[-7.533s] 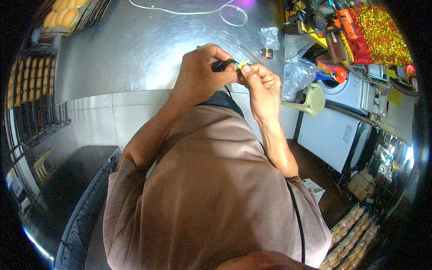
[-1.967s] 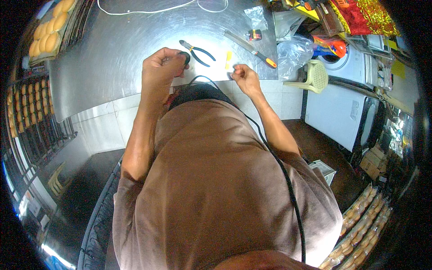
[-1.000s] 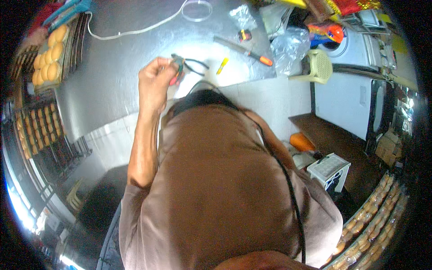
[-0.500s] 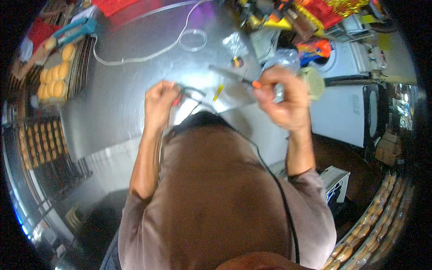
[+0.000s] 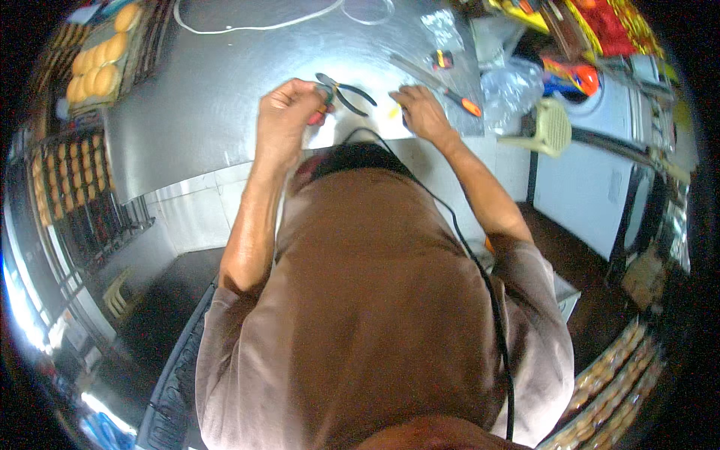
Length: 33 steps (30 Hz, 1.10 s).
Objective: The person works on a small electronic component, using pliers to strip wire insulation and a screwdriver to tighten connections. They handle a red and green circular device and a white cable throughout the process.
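Observation:
Near the table's front edge, my left hand (image 5: pixel 289 120) grips a small dark green and red object (image 5: pixel 321 112). Black-handled cutters (image 5: pixel 349 97) lie with handles apart just right of that hand. My right hand (image 5: pixel 420 112) is over the steel table (image 5: pixel 195 90), fingers loosely bent and apart, beside a blurred yellow piece (image 5: pixel 394 112); whether it touches it I cannot tell. A long blade tool with orange-black handle (image 5: pixel 469 105) lies behind that hand. A small black-red item (image 5: pixel 442 60) sits farther back.
Bun trays (image 5: pixel 97 64) and a rack of buns (image 5: pixel 71 169) stand left. A white looped cable (image 5: pixel 255 28) lies at the back. Plastic bags (image 5: pixel 506 97), a pale stool (image 5: pixel 553 127) and a white appliance (image 5: pixel 581 210) are right. A black cord (image 5: pixel 465 240) crosses my body.
Earlier both hands were together around small items. A second ago my right hand was out of sight; it then rose at the right and has since moved to the tabletop near the yellow piece.

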Each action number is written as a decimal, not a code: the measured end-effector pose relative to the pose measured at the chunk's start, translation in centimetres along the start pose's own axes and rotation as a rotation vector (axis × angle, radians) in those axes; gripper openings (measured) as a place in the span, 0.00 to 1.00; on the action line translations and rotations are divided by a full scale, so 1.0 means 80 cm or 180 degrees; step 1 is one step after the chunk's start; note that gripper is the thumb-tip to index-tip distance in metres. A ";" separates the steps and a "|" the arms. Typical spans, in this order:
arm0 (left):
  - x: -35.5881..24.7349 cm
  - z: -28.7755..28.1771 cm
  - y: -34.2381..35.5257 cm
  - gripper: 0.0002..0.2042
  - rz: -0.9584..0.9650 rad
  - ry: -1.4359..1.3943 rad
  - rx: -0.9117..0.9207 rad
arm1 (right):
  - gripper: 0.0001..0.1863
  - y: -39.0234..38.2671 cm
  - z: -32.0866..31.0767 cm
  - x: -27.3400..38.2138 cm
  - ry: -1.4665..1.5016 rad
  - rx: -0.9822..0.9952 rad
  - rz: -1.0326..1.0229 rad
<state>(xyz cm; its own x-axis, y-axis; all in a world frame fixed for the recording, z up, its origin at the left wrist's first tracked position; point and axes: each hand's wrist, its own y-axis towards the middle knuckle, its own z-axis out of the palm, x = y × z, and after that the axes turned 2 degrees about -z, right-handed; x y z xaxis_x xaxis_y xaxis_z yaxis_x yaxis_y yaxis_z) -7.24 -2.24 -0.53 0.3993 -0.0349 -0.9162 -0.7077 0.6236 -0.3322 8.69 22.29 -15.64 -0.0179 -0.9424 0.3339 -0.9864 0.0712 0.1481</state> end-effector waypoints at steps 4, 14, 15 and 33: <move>-0.017 0.019 0.004 0.03 -0.0077 -0.0074 0.0035 | 0.14 0.001 -0.003 0.001 0.0069 0.0098 0.0176; -0.082 0.067 0.039 0.04 0.0614 -0.0298 0.0576 | 0.14 -0.026 0.021 0.006 0.0107 -0.0359 0.0701; -0.089 0.071 0.044 0.04 0.0718 -0.0288 0.0654 | 0.14 -0.026 0.022 0.008 0.0163 -0.0458 0.0680; -0.130 0.098 0.077 0.03 0.1151 -0.0195 0.1116 | 0.12 -0.024 0.011 0.025 0.0293 -0.0384 0.1175</move>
<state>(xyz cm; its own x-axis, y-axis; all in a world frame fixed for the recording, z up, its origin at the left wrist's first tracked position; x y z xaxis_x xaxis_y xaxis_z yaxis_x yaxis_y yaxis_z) -11.18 8.11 8.69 0.2059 0.2710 -0.9403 -0.5729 0.8124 0.1087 10.40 20.00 -16.09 -0.3474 -0.8135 0.4663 -0.8901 0.4426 0.1090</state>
